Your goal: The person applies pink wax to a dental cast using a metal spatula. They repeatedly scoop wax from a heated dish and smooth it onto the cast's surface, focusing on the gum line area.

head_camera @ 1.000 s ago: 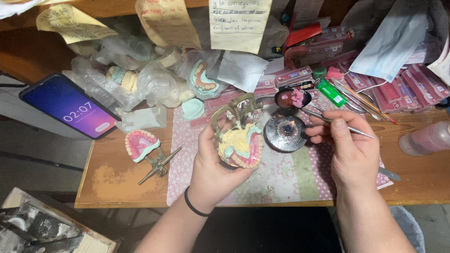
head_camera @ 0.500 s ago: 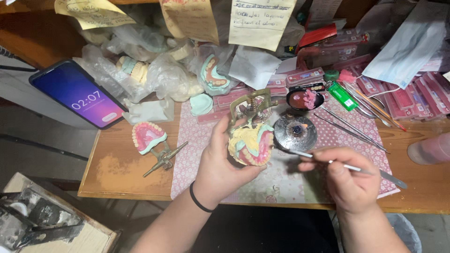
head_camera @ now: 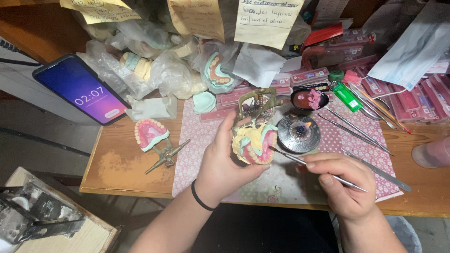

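Left hand (head_camera: 220, 164) is clamped around the denture model (head_camera: 253, 143) on its brass articulator, held above the patterned mat (head_camera: 206, 140). Right hand (head_camera: 344, 182) pinches a thin metal instrument (head_camera: 300, 161) (long axis 10-to-4 o'clock), tip touching the model. Burner (head_camera: 298, 132) sits just beside at 2 o'clock; bare wood lies at 9 o'clock.

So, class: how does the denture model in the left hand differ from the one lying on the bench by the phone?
The held denture model sits in a brass frame, gripped by the left hand, with a metal tool's tip at it; the bench denture model lies untouched on bare wood, teeth facing up. The held one shows yellowish plaster; the bench one looks mostly pink. Both have teeth set in pink wax.
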